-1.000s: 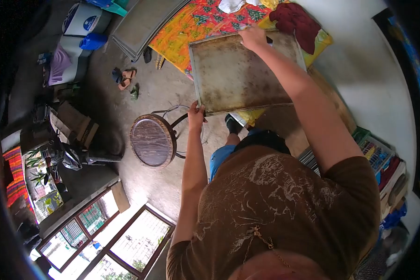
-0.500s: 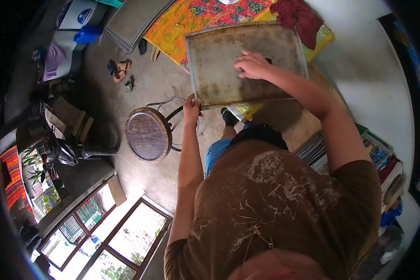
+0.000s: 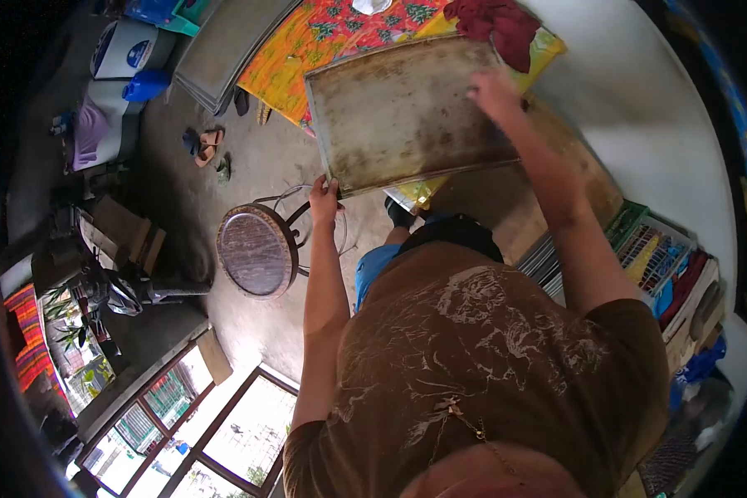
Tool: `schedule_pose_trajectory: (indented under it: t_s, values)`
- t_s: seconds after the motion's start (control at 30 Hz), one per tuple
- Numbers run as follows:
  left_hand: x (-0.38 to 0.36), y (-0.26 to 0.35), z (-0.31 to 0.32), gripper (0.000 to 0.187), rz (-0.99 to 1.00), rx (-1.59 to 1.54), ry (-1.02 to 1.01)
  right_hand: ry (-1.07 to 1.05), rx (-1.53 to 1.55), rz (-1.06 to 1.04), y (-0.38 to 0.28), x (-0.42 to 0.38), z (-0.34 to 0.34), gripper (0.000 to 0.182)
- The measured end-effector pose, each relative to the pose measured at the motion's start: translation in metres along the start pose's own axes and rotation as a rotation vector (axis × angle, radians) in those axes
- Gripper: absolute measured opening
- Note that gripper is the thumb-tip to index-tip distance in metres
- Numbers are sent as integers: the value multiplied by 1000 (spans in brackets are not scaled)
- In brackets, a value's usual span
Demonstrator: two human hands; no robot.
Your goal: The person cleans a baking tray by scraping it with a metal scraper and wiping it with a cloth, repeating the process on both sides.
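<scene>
The floor [image 3: 224,207] is bare grey concrete. A round wooden stool [image 3: 256,251] with a bent metal frame stands on it. Beyond the stool, a pair of sandals [image 3: 203,143] lies beside a stack of flat grey sheets [image 3: 224,46]. An orange patterned cloth [image 3: 324,41] covers a low surface; a dark red garment [image 3: 498,25] lies at its far end. A white wall [image 3: 639,124] bounds the right side, with a shelf of coloured items [image 3: 664,266] against it. Multi-pane windows [image 3: 216,423] with brown frames admit bright daylight. Potted plants [image 3: 75,328] stand nearby.
</scene>
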State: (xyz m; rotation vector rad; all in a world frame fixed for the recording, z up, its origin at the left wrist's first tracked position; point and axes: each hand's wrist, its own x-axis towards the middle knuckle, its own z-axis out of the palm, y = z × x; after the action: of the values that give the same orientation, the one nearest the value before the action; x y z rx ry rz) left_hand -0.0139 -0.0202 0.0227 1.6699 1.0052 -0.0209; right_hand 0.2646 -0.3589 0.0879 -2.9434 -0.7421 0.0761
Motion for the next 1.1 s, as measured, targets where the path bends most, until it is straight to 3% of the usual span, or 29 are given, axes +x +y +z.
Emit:
schedule_pose_trajectory:
  t_s: [0.03, 0.13, 0.23, 0.33, 0.47, 0.5, 0.6, 0.63, 0.8, 0.87, 0.93, 1.0, 1.07, 1.1]
  values:
    - [-6, 4, -1, 45, -7, 58, 42, 20, -94, 120, 21, 1, -4, 34]
    - [-28, -2, 6, 60, 639, 707, 411, 130, 252, 451, 82, -24, -9, 38]
    - [-75, 31, 19, 75, 662, 1002, 82, 244, 564, 620, 145, -58, 28, 43]
    - [-63, 13, 37, 78, 752, 1284, 134, 258, 916, 740, 150, -92, 30, 46]
    - [-42, 11, 46, 71, 934, 1307, 148, 210, 1259, 815, 131, -129, 34, 48]
    - [-45, 15, 43, 62, 1011, 1364, 169, 198, 1307, 821, 129, -135, 34, 49]
    - [-47, 23, 32, 49, 1100, 1267, 174, 328, 1506, 840, 131, -148, 36, 47]
    - [-56, 40, 29, 43, 1173, 1240, 257, 358, 1556, 849, 139, -151, 42, 45]
    - [-85, 134, -7, 41, 1253, 932, 248, 511, 1903, 854, 152, -162, 22, 39]
    - [-91, 181, -21, 29, 1364, 752, 228, 458, 1958, 810, 154, -160, 17, 39]
    - [-112, 224, -29, 21, 1256, 825, 266, 411, 1951, 787, 149, -155, 6, 39]
    - [-107, 250, -39, 18, 1277, 865, 383, 378, 1884, 793, 124, -148, -14, 40]
    - [-81, 263, -52, 18, 1270, 680, 342, 288, 1883, 799, 101, -136, -28, 40]
    - [-73, 272, -57, 19, 1172, 723, 352, 242, 1880, 801, 91, -129, -31, 41]
